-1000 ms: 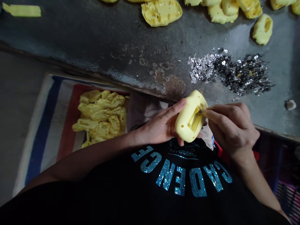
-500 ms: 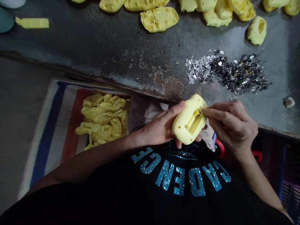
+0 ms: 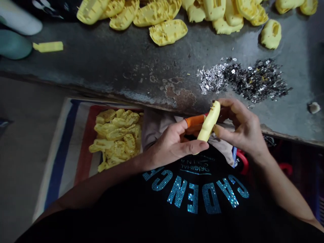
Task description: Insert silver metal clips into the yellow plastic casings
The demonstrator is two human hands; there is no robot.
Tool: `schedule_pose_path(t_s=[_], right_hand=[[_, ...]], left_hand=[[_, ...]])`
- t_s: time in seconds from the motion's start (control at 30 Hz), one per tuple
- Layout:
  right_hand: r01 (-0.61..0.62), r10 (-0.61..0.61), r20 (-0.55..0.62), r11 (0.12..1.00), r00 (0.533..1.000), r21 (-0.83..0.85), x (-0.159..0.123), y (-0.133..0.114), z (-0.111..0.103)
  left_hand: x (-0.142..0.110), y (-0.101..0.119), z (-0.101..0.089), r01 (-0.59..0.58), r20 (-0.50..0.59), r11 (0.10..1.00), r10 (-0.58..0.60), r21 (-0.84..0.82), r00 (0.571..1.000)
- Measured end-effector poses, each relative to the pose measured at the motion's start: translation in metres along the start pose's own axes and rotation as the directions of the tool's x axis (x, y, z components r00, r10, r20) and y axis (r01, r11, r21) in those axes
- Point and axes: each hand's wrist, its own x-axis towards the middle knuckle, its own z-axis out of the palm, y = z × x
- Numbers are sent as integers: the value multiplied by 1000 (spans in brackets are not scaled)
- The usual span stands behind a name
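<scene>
A yellow plastic shell [image 3: 209, 123] is held edge-on between my hands, just in front of the bench edge. My left hand [image 3: 174, 143] grips its lower end, thumb on the near side; an orange finger cover [image 3: 194, 120] is on one finger. My right hand [image 3: 238, 125] holds the shell's upper right side, fingertips at the top and thumb lower down. The shell's broad faces are turned out of sight. Behind it on the bench lies a pile of small shiny metal pieces [image 3: 260, 79].
Many yellow shells [image 3: 168, 32] line the back of the grey bench [image 3: 101, 57]. A flat yellow strip [image 3: 49, 46] lies at left beside a green rounded object [image 3: 15, 44]. More yellow pieces [image 3: 116, 135] fill a striped sack [image 3: 83, 145] below the edge. A whitish lump [image 3: 314, 107] sits at far right.
The shell has turned from showing its broad face with the slot to edge-on. My right hand has moved from pinching at the slot to holding the shell's side and top.
</scene>
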Motion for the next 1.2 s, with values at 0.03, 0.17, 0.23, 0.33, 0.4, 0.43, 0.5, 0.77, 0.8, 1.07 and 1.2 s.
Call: schedule_pose_path(t_s=[0.03, 0.17, 0.23, 0.33, 0.4, 0.43, 0.5, 0.77, 0.8, 1.07, 1.2], right_hand=[[-1, 1, -33, 1000, 999, 6, -2, 1, 5], [24, -21, -134, 1000, 991, 14, -7, 6, 21], [27, -25, -152, 1000, 988, 10, -6, 7, 24], [5, -3, -130, 1000, 991, 20, -2, 3, 25], [-6, 8, -101, 1000, 995, 21, 2, -2, 23], [-6, 8, -74, 1000, 997, 18, 4, -4, 21], [6, -6, 25, 1000, 1000, 11, 10, -6, 17], [122, -177, -14, 733, 984, -669, 49, 45, 7], [143, -200, 4, 691, 980, -709, 50, 48, 8], [231, -271, 50, 694, 961, -682, -5, 42, -13], [158, -218, -33, 797, 975, -583, -19, 40, -17]], left_hand=[[-2, 0, -4, 21, -14, 999, -20, 27, 1000], [-4, -7, -17, 53, -66, 996, -48, 75, 997], [0, -8, -21, 58, -70, 995, -52, 84, 996], [8, -3, -25, 78, -41, 996, -77, 32, 996], [14, 3, -28, 50, -1, 996, -50, -77, 999], [16, 5, -30, 34, 28, 989, -31, -141, 999], [17, 9, -35, 30, 96, 967, -6, -252, 995], [11, 12, -53, -109, -93, 940, 83, -323, 992], [11, 12, -53, -119, -110, 947, 90, -299, 990], [13, 13, -47, -199, -41, 930, 196, -309, 980], [16, 15, -39, -139, -58, 954, 128, -265, 990]])
